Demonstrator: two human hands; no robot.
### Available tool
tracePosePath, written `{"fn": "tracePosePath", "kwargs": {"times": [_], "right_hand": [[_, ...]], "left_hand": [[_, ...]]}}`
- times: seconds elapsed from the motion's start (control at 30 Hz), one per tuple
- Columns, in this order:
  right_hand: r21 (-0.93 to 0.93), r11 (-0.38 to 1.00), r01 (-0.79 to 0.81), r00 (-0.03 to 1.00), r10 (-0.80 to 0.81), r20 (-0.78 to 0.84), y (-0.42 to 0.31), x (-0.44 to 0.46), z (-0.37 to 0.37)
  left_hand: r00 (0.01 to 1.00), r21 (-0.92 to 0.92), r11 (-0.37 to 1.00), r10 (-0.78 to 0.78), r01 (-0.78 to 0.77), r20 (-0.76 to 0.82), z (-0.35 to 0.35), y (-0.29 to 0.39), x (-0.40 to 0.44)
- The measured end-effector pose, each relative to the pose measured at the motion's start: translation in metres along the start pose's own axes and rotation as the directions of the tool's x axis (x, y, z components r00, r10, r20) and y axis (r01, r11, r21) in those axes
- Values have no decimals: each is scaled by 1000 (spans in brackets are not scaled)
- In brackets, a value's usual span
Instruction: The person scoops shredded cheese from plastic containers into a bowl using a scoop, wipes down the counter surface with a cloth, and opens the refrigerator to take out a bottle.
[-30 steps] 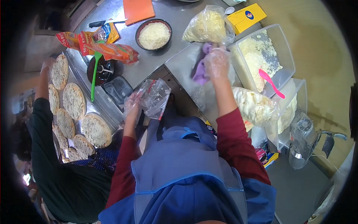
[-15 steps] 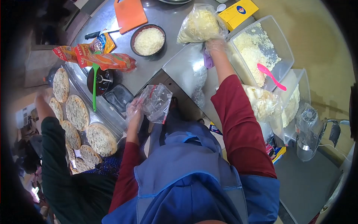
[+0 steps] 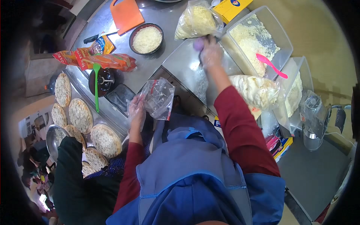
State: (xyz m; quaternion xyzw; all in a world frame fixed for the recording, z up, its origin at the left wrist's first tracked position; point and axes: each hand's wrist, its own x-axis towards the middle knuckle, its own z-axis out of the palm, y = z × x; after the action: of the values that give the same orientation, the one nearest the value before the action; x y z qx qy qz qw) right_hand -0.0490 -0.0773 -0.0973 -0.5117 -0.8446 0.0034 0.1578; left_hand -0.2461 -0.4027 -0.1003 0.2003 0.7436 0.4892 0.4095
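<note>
My left hand (image 3: 135,109), in a clear plastic glove, is closed on the edge of a clear plastic bag (image 3: 159,99) with a red strip; the bag hangs open-sided and seems to hold nothing. My right hand (image 3: 212,56), gloved too, is smeared by motion above the steel surface. At its fingers is a purple object (image 3: 198,44) with a dark part beside it, too blurred to name. Just beyond lies a bag of grated cheese (image 3: 198,22). To its right stands a clear tub (image 3: 287,35) with white shreds and a pink spoon (image 3: 270,65).
A bowl of white shreds (image 3: 147,39), an orange cutting board (image 3: 126,17) and a knife (image 3: 99,36) lie at the back. At left, a co-worker's dark sleeve (image 3: 69,161) reaches over topped round bases (image 3: 106,140). A filled bag (image 3: 255,90) lies right.
My right hand has pulled back from the cheese bag, bringing the purple object with it. My left hand keeps the plastic bag. A metal bowl now shows by the co-worker's arm.
</note>
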Motion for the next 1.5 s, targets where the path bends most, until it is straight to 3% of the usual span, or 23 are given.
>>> {"fn": "tracePosePath", "kwargs": {"times": [0.1, 0.17, 0.23, 0.3, 0.37, 0.43, 0.47, 0.5, 0.53, 0.6, 0.7, 0.77, 0.83, 0.9, 0.97, 1.0, 1.03, 1.13, 1.27, 1.33, 1.4, 1.47, 1.5], "right_hand": [[128, 984, 120, 988, -131, 77, -28, -87, -5], [185, 973, 139, 964, -175, 199, -35, -103, -34], [275, 948, 160, 915, -247, 319, -21, -99, -56], [12, 999, 29, 993, -31, 110, 0, -65, -91], [-122, 973, -195, 981, 196, 1, 31, -50, -62], [-171, 963, -208, 978, 209, -9, 31, -76, -14], [-207, 962, -180, 983, 181, -12, 27, -82, 0], [-92, 991, -99, 987, 110, 120, 16, -94, -9], [34, 999, -31, 971, 22, 237, 3, -115, -26], [117, 985, 128, 954, -155, 258, -16, -158, -55], [298, 951, 84, 902, -200, 382, 9, -190, -91], [318, 945, -72, 923, -57, 380, 33, -197, -105], [196, 972, -132, 980, 99, 170, 46, -207, -112], [14, 982, -188, 972, 184, 143, 26, -229, -114], [217, 961, -171, 936, 89, 341, 24, -241, -105], [459, 869, -186, 915, -17, 402, 28, -244, -111], [457, 867, -196, 918, -2, 396, 32, -249, -118], [654, 742, -144, 963, -48, 266, 58, -252, -181], [545, 748, -378, 880, 108, 462, 130, -297, -294], [472, 776, -419, 885, 233, 403, 176, -336, -332], [191, 734, -651, 721, 521, 456, 218, -362, -349], [59, 677, -734, 672, 710, 213, 266, -389, -332], [60, 612, -788, 609, 763, 217, 282, -388, -324]], "left_hand": [[1000, -24, 1000, -3, 2, -30, 7, 23, 2], [995, 123, 988, 100, -95, -31, 12, 38, 13], [992, 27, 992, 122, -121, -25, 20, 53, 22], [987, 12, 987, 158, -158, 13, 34, 73, 27], [963, 309, 917, 268, -252, -10, 56, 100, 33], [948, 256, 913, 315, -317, 49, 80, 114, 41], [916, 372, 842, 396, -390, 65, 86, 111, 53], [877, 481, 751, 472, -453, 89, 92, 105, 68], [908, 425, 818, 418, -387, 23, 102, 85, 90], [898, 493, 768, 434, -409, 70, 126, 113, 84], [883, 533, 713, 441, -455, 162, 156, 110, 97], [862, 643, 614, 485, -458, 152, 174, 100, 106], [851, 643, 593, 488, -485, 193, 189, 97, 103], [826, 727, 498, 537, -474, 171, 198, 89, 107], [781, 718, 453, 591, -529, 202, 198, 92, 101], [833, 671, 551, 519, -497, 191, 196, 103, 90], [877, 616, 643, 443, -456, 186, 196, 113, 81], [857, 585, 672, 508, -455, 82, 193, 128, 67], [824, 548, 690, 566, -474, 1, 162, 119, 57], [734, 668, 546, 679, -505, 0, 150, 107, 42], [735, 636, 600, 674, -485, -75, 144, 72, 40], [797, 841, 445, 603, -309, -26, 138, 36, 43], [792, 842, 440, 610, -311, -26, 144, 37, 23]]}}
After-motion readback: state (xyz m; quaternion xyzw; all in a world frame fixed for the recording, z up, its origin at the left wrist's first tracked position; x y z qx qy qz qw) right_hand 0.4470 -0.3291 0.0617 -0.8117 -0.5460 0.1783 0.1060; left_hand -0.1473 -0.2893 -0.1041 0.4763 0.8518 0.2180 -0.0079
